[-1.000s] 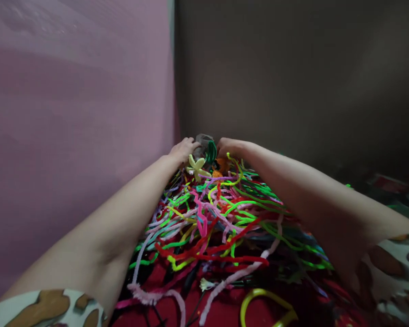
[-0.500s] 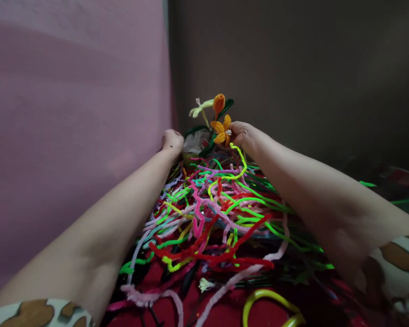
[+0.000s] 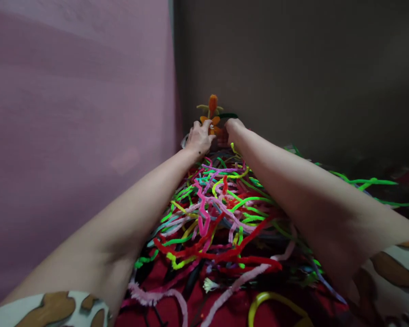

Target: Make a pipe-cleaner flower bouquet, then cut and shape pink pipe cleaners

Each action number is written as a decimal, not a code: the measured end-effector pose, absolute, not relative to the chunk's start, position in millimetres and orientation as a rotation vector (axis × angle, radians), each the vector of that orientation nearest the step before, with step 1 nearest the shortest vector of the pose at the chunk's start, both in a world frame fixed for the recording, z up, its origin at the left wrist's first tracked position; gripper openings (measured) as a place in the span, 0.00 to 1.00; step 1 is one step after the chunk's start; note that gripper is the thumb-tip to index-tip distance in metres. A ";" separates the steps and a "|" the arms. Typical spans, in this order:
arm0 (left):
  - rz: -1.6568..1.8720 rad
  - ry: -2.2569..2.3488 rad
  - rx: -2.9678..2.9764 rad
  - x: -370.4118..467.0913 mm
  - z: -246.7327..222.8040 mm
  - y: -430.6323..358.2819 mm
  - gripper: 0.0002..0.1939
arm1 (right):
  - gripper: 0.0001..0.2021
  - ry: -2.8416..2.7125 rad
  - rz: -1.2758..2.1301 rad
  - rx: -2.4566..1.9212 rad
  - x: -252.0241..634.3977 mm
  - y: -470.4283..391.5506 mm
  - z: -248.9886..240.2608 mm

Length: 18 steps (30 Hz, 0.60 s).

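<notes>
Head view, clock face centred on the heap of fuzzy strands [image 3: 221,200]. At 12 o'clock, beyond the heap: an orange blossom [image 3: 216,120] with a pale centre, an orange bud [image 3: 213,103] just above it, yellowish petals [image 3: 202,107] partly behind the bud, and a dark green leaf [image 3: 229,116] toward 1 o'clock.

Grip: left hand [image 3: 200,136], between 11 and 12, has thumb and fingers bent narrowly about the blossom; contact likely, closure cannot be told. Right hand [image 3: 233,129], between 12 and 1, is curled near the leaf; fingertips hidden, hold cannot be told.

Done: blossom, bud, petals and leaf are shaped and clustered together. Judged a late, adjusting stage for this cluster; joints and base are hidden, so fastening is unverified.

Left: heap strands lie loose, some merely kinked; whether any are spare, unclear. Also unattached: white tuft [image 3: 209,285] at 6 o'clock, yellow loop [image 3: 271,296] at 5 o'clock, both on red cloth [image 3: 236,313].
</notes>
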State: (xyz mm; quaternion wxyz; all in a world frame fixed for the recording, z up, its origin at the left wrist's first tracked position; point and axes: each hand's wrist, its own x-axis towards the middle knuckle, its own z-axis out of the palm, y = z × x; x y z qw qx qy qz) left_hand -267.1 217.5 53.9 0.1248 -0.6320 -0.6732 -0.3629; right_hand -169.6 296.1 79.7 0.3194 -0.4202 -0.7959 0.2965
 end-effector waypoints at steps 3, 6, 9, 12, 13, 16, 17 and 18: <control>-1.182 -2.005 -1.756 -275.4 59.4 229.2 0.20 | 0.17 -2.054 0.903 -1.250 -162.6 291.1 72.5; -1.361 -1.976 -1.759 -285.5 60.1 233.3 0.17 | 0.15 -2.063 0.905 -1.245 -162.5 288.1 63.1; -1.540 -1.929 -1.762 -292.7 60.1 233.5 0.14 | 0.17 -2.073 0.805 -1.171 -165.7 289.9 59.6; -1.745 -1.962 -1.784 -297.7 66.1 234.4 0.12 | 0.18 -2.186 0.501 -1.098 -168.3 293.9 60.3; -1.833 -1.988 -1.789 -299.2 69.5 234.8 0.12 | 0.17 -2.231 0.406 -1.093 -168.8 295.1 60.2; -2.081 -1.992 -1.846 -303.0 80.7 235.0 0.14 | 0.10 -2.311 0.307 -1.143 -168.6 298.1 58.5; -2.136 -1.975 -1.883 -304.1 83.8 234.8 0.14 | 0.08 -2.318 0.310 -1.158 -168.1 299.0 58.3; -2.177 -1.961 -1.919 -305.0 86.3 234.8 0.15 | 0.07 -2.324 0.307 -1.168 -167.6 299.8 58.7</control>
